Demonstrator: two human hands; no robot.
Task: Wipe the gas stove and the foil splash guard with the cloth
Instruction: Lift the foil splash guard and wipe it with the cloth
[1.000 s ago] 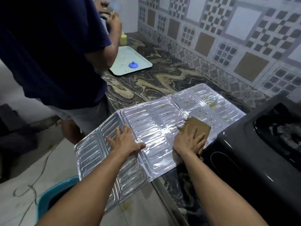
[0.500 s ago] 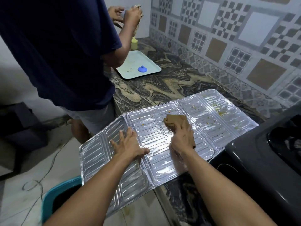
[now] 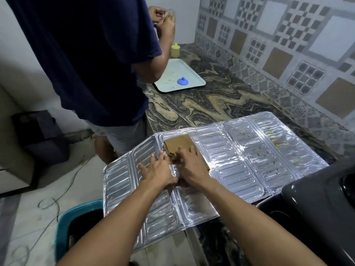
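The silver foil splash guard [image 3: 240, 162] lies unfolded flat across the marbled counter, its left panels overhanging the counter edge. A brown cloth [image 3: 178, 144] rests on a middle-left panel under my right hand [image 3: 192, 167], which presses it down with spread fingers. My left hand [image 3: 158, 170] lies flat, fingers apart, on the foil just left of the cloth, touching my right hand. Yellowish food specks dot the right panels. The black gas stove [image 3: 315, 212] fills the lower right corner.
Another person in a dark blue shirt [image 3: 92, 60] stands close at the counter's left. A pale tray [image 3: 184, 73] with a blue knob and a yellow bottle [image 3: 175, 49] sit at the far end. A teal bin [image 3: 76, 225] stands on the floor below.
My right hand has slid the cloth leftward over the foil, from the right panels to the middle-left panel beside my left hand. My left hand has stayed pressed on the foil.
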